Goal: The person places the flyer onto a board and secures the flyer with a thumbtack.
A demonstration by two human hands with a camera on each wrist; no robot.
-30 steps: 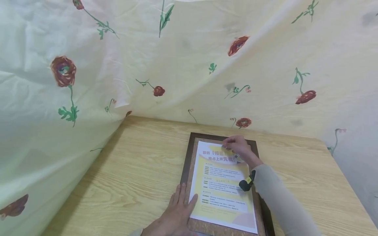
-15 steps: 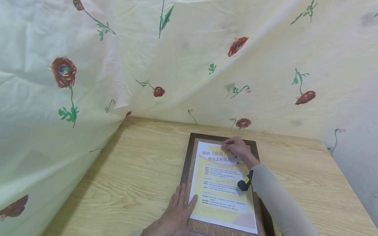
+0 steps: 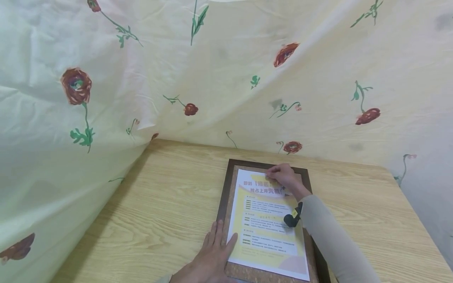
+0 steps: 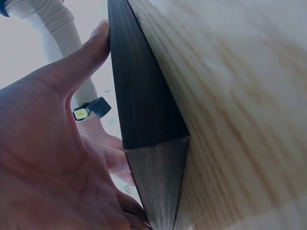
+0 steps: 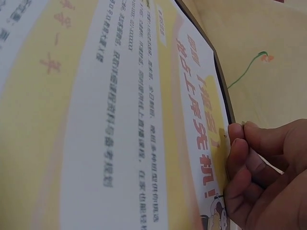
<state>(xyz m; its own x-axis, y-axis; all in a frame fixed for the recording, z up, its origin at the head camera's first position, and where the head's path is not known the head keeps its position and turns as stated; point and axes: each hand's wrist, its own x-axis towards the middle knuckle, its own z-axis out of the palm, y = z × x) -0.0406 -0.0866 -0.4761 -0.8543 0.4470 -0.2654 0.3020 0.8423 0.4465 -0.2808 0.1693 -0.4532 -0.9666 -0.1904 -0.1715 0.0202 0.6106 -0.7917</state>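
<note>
A printed yellow-and-white sheet of paper (image 3: 260,255) lies on a cork board (image 3: 247,272) with a dark wooden frame (image 3: 223,206). My left hand (image 3: 212,253) rests with straight fingers along the board's lower left side, its thumb reaching over to the sheet's edge. From the left wrist view, the palm (image 4: 43,143) is up against the dark frame. At the sheet's top edge, my right hand (image 3: 284,177) pinches a tiny object (image 5: 243,124) between thumb and fingertips. Those fingers mostly hide it, and I cannot tell its kind.
The board lies on a light wood-grain table (image 3: 170,188). Behind and to the left hangs a cream cloth (image 3: 219,78) printed with red flowers, meeting the table's far edge. A dark wrist camera (image 3: 292,218) on my right wrist overlaps the sheet in the head view.
The right hand and forearm have shifted slightly left since one second ago, with the fingertips still at the sheet's top edge. The left hand and the board have stayed put.
</note>
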